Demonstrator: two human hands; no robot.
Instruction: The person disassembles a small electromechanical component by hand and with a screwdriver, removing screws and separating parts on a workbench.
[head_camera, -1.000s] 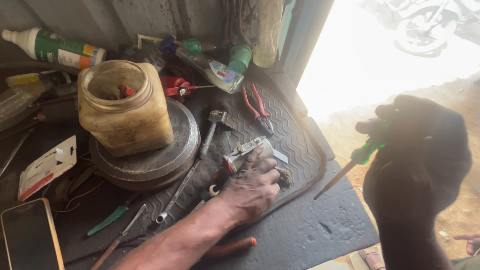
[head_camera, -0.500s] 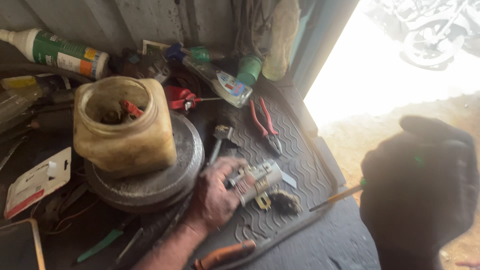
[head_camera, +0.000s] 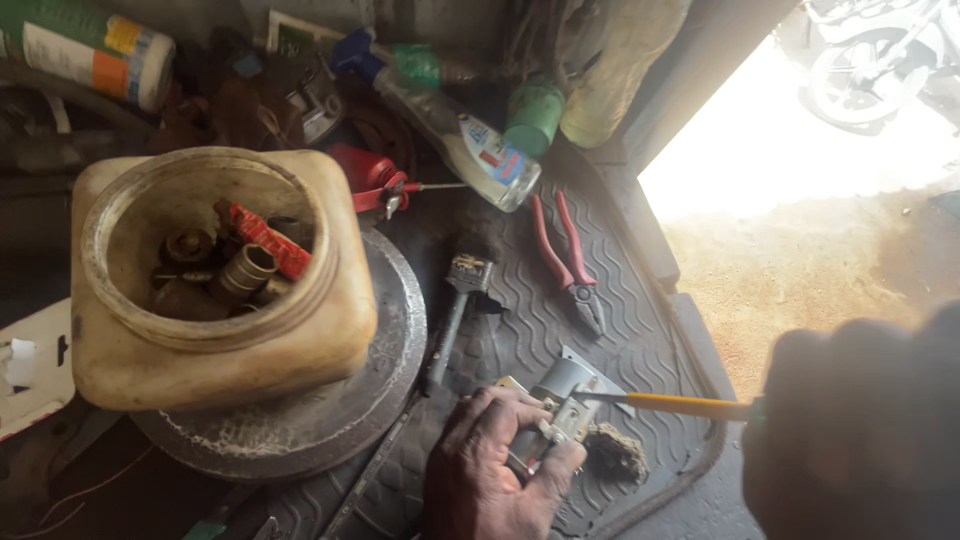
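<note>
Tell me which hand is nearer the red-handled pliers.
Left. The left hand grips a small metal part just below the red-handled pliers; the right hand holds a screwdriver farther right.

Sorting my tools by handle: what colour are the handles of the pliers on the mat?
Red, on the pliers lying on the ribbed black mat; the head view shows it.
</note>
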